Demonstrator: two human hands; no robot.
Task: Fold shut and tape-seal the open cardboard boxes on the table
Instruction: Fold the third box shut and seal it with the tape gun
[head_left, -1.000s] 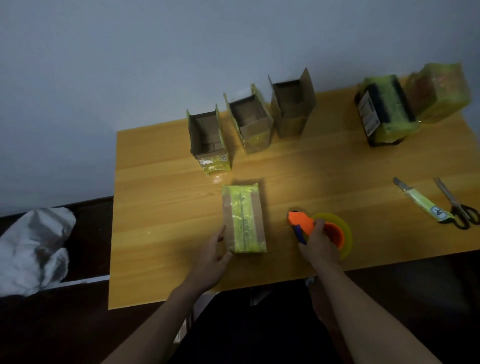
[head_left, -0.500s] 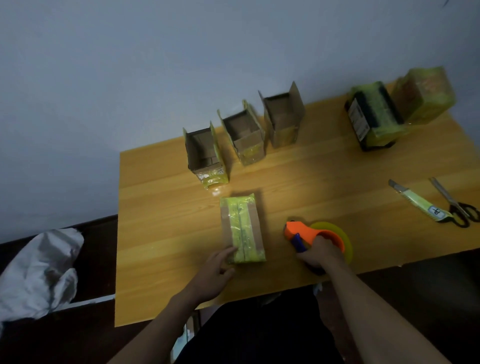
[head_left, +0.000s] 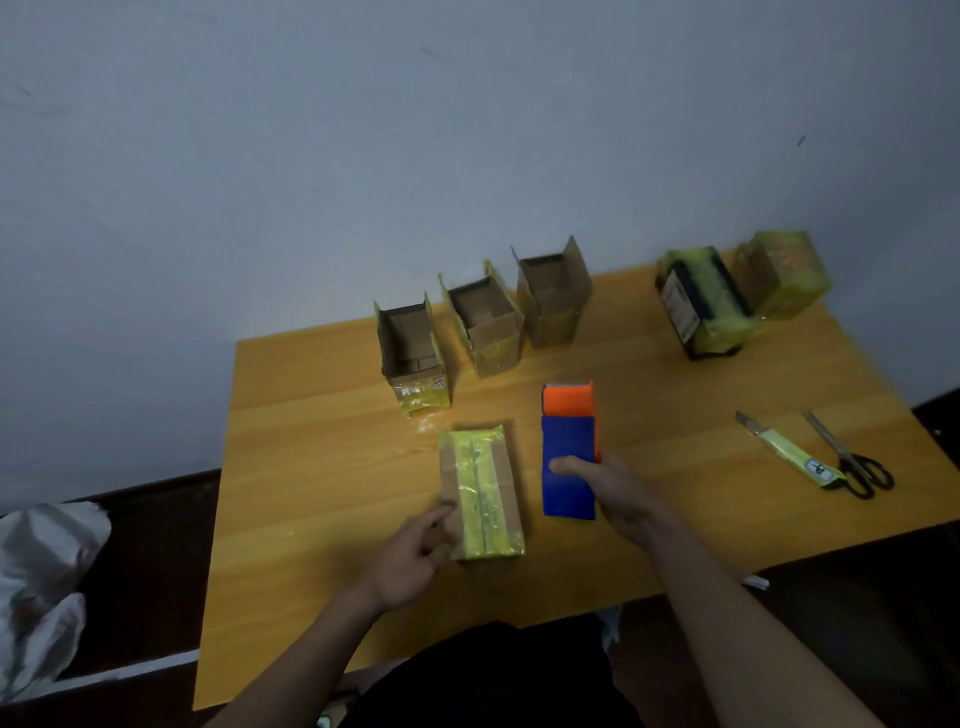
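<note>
A closed cardboard box with a yellow tape strip along its top lies near the table's front edge. My left hand touches its near left corner with loosely curled fingers. My right hand grips an orange and blue tape dispenser, lifted upright just right of that box. Three open cardboard boxes stand in a row farther back: the left one, the middle one and the right one, all with flaps up.
Two boxes wrapped in yellow tape stand at the back right of the wooden table. A utility knife and scissors lie at the right. A white bag sits on the floor at left.
My right hand has lifted the tape dispenser off the table and turned it upright beside the taped box. My left hand stays at the box's near left corner.
</note>
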